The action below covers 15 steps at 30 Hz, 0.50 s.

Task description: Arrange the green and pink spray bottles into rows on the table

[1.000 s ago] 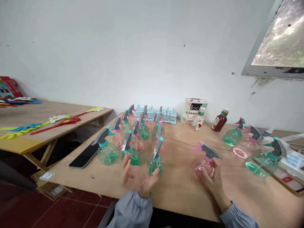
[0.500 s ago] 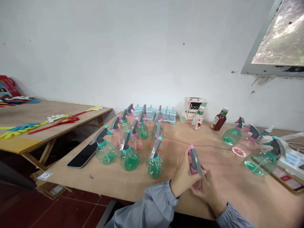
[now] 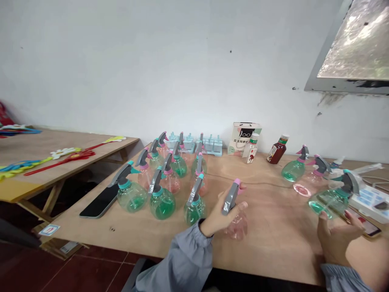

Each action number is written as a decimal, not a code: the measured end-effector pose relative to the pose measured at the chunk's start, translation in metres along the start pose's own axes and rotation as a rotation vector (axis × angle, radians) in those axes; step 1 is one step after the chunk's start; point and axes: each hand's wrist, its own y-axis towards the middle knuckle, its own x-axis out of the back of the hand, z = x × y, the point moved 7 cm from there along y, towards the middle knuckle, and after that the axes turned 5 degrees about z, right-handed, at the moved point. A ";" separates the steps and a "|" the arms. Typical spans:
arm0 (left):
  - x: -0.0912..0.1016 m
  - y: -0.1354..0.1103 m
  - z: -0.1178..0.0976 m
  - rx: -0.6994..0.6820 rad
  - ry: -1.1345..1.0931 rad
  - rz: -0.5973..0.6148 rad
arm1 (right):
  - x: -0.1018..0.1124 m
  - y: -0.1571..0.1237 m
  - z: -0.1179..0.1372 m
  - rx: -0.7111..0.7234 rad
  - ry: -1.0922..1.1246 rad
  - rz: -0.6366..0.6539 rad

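Note:
My left hand (image 3: 218,217) is closed round the neck of a pink spray bottle (image 3: 238,227) with a grey trigger head. The bottle stands near the front of the table, just right of the grouped bottles. Over on the right, my right hand (image 3: 334,239) has thumb and fingers spread, holding nothing. It is close in front of a green spray bottle (image 3: 328,202) with a teal collar. Behind that one stand a pink spray bottle (image 3: 308,181) and another green spray bottle (image 3: 293,170).
Several green and pink spray bottles (image 3: 162,205) stand in rows left of centre. A black phone (image 3: 99,200) lies beside them. Light-blue moulds (image 3: 212,146), a paper bag (image 3: 238,140) and a dark red bottle (image 3: 277,151) line the wall. A second table (image 3: 103,156) holds colourful hand-shaped items.
My right hand has left the pink spray bottle and moved right, opening near the green one. My left hand has shifted slightly left with the pink bottle, whose body now shows.

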 end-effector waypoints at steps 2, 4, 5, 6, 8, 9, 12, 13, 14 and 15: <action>0.001 0.002 -0.006 0.025 -0.064 0.050 | 0.002 0.006 -0.031 -0.051 -0.038 -0.005; 0.003 0.002 -0.004 0.092 -0.160 0.048 | 0.003 0.010 -0.052 -0.084 -0.032 -0.051; 0.004 0.002 -0.001 0.136 -0.216 0.026 | 0.003 0.011 -0.059 -0.089 -0.020 -0.075; 0.005 0.001 0.003 0.174 -0.271 -0.010 | 0.002 0.012 -0.066 -0.089 -0.005 -0.095; 0.007 0.000 0.011 0.203 -0.351 -0.110 | -0.001 0.014 -0.075 -0.086 0.018 -0.103; 0.009 0.000 0.014 0.197 -0.366 -0.167 | -0.003 0.015 -0.079 -0.089 0.022 -0.096; 0.012 -0.001 0.014 0.130 -0.349 -0.293 | -0.006 0.016 -0.087 -0.120 0.020 -0.077; 0.014 -0.002 0.011 0.104 -0.333 -0.314 | -0.006 0.016 -0.088 -0.126 0.022 -0.073; 0.015 -0.002 0.008 0.081 -0.309 -0.322 | -0.006 0.015 -0.088 -0.129 0.027 -0.071; 0.015 -0.002 0.004 0.067 -0.277 -0.314 | -0.006 0.015 -0.087 -0.132 0.031 -0.065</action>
